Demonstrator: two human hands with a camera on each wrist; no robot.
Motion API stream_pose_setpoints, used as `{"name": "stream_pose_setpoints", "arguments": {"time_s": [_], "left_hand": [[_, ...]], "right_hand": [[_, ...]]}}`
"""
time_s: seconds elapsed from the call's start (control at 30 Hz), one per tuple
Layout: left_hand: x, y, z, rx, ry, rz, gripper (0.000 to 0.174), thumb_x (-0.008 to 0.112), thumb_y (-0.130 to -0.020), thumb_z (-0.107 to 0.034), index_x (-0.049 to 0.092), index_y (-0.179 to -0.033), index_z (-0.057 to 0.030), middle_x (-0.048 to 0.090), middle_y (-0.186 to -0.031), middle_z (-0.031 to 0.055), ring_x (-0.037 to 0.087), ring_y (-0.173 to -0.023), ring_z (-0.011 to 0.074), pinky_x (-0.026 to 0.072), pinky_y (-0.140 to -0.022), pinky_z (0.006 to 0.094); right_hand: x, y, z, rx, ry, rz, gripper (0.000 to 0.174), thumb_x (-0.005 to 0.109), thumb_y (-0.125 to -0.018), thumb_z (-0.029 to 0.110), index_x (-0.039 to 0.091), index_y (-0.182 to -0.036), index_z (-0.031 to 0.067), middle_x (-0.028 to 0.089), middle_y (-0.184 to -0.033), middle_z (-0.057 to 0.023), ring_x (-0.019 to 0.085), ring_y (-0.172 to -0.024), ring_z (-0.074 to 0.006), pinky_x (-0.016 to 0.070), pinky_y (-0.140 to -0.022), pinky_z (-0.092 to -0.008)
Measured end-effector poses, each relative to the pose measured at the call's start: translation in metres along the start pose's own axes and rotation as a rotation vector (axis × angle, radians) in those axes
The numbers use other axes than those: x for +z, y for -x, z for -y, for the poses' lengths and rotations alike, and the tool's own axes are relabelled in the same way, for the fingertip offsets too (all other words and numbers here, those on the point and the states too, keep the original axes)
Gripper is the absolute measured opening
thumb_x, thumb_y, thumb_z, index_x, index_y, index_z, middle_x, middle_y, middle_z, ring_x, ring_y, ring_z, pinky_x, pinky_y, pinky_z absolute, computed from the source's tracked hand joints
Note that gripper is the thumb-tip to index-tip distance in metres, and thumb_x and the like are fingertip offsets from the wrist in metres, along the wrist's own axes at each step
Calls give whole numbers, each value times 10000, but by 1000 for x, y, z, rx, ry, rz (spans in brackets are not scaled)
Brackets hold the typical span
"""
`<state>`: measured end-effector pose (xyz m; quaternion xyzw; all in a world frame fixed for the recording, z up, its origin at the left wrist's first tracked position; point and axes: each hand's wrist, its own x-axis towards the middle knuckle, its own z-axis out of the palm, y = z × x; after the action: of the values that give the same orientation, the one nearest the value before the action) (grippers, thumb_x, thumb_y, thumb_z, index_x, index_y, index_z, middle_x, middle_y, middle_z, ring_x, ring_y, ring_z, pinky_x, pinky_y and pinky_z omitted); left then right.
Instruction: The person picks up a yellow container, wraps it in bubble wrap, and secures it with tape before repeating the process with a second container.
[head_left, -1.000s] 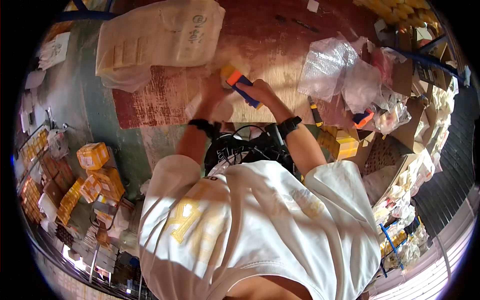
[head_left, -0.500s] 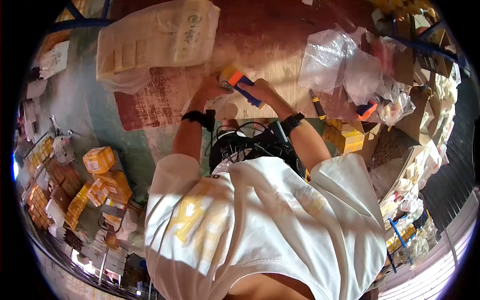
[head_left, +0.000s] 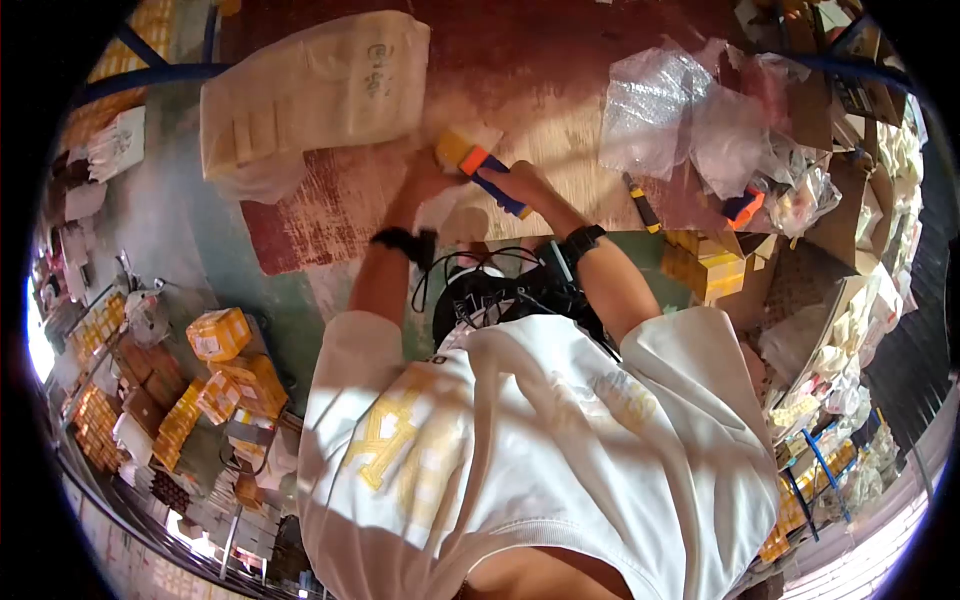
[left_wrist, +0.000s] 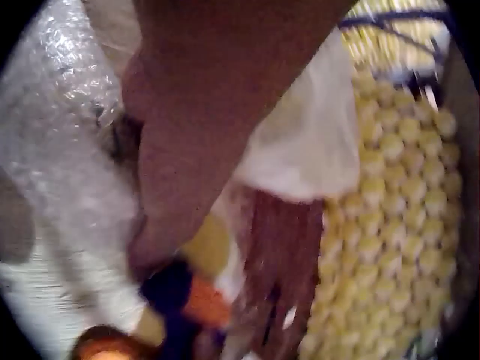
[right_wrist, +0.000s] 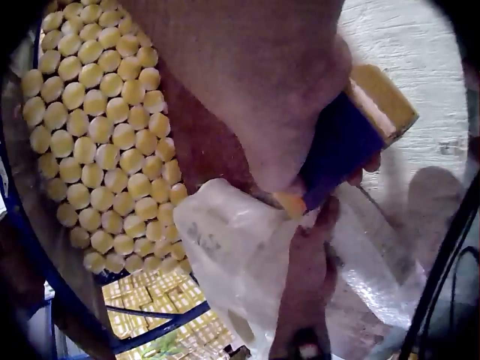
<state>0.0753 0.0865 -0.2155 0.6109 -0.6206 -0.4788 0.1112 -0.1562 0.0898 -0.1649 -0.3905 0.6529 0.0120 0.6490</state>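
Observation:
My right hand point(head_left: 520, 185) grips a blue and orange tape dispenser point(head_left: 495, 180) with a yellow-brown tape roll point(head_left: 453, 150) at its far end. In the right wrist view the dispenser's blue side point(right_wrist: 341, 142) runs out from under the palm. My left hand point(head_left: 425, 178) is close to the tape roll, over the worn red tabletop point(head_left: 350, 185). Its fingers hold a piece of clear bubble wrap point(right_wrist: 379, 259), which shows beside the hand in the right wrist view. In the left wrist view the bubble wrap point(left_wrist: 67, 150) spreads along that hand, whose fingertips are mostly hidden.
A large wrapped package point(head_left: 320, 90) with handwriting lies on the table at left. To the right are bubble wrap sheets point(head_left: 655, 110), a yellow and black cutter point(head_left: 642, 203) and another blue and orange item point(head_left: 743, 207). Taped boxes point(head_left: 245, 375) stand on the floor at lower left.
The head view has shifted slightly. Both hands stay together by the tape dispenser, which keeps much the same tilt in the right hand.

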Motion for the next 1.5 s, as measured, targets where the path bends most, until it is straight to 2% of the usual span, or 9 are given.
{"name": "stream_pose_setpoints", "arguments": {"time_s": [0.13, 0.27, 0.3, 0.37, 0.6, 0.9, 1.0, 1.13, 1.5], "left_hand": [[22, 41, -61, -153, -538, -263, 1186, 938, -590, -466, 323, -1514, -46, 435, -1488, 215, 446, -1337, 441, 377, -1098, 548], [30, 3, 19, 2, -320, -249, 1080, 943, -568, -230, 401, -1480, -29, 516, -1420, 193, 483, -1322, 362, 381, -1106, 481], [-13, 2, 5, -67, 428, 100, 1037, 931, -586, -228, 419, -1467, -32, 540, -1401, 181, 509, -1308, 326, 416, -1076, 482], [-22, -11, 41, -66, 304, 306, 1036, 922, -608, -250, 397, -1473, -26, 540, -1394, 180, 513, -1296, 348, 432, -1057, 495], [21, 18, -15, -89, -534, -244, 1155, 921, -609, -374, 281, -1516, -55, 482, -1436, 199, 481, -1293, 444, 404, -1072, 541], [-26, -18, -1, 47, 15, 184, 1065, 925, -597, -420, 420, -1438, -5, 526, -1398, 226, 529, -1278, 376, 456, -1041, 457], [-8, -19, -6, -221, 43, 33, 1026, 933, -570, -446, 485, -1378, 0, 602, -1297, 224, 583, -1214, 369, 499, -989, 436], [34, -14, -5, 68, -152, -129, 1000, 937, -541, -484, 512, -1312, -11, 644, -1224, 213, 608, -1166, 396, 515, -946, 478], [43, 3, -32, -93, -210, -305, 927, 915, -566, -503, 521, -1260, -33, 645, -1177, 239, 617, -1089, 448, 514, -904, 521]], "right_hand": [[-2, 1, 3, -15, 75, -26, 672, 711, -826, 608, 704, -783, -62, 700, -678, -146, 701, -550, -213, 556, -488, -319], [-3, -1, -5, -42, 149, -18, 674, 704, -821, 626, 715, -785, -46, 711, -695, -150, 713, -581, -217, 560, -521, -324], [-7, 0, -1, -47, 143, 10, 686, 700, -816, 637, 716, -788, -48, 711, -699, -155, 717, -595, -226, 561, -536, -330], [-6, 11, 6, -48, 122, 76, 712, 692, -807, 659, 719, -793, -52, 713, -706, -164, 724, -623, -245, 561, -565, -342], [2, 8, 16, -23, 339, -52, 759, 670, -772, 729, 738, -779, -27, 721, -729, -179, 733, -678, -276, 563, -626, -375], [2, -1, 0, 19, 249, -7, 725, 666, -802, 698, 723, -842, -24, 712, -738, -140, 708, -640, -227, 555, -576, -384], [6, -5, -17, 63, 247, -30, 707, 657, -812, 680, 726, -869, -21, 715, -769, -161, 718, -687, -254, 545, -602, -404], [17, -12, -32, 148, 273, -139, 655, 658, -831, 622, 729, -929, -22, 716, -821, -187, 720, -743, -285, 534, -634, -420], [31, 1, -21, 133, -71, -193, 499, 645, -859, 468, 726, -947, -16, 720, -805, -165, 718, -747, -288, 527, -649, -425]]}}
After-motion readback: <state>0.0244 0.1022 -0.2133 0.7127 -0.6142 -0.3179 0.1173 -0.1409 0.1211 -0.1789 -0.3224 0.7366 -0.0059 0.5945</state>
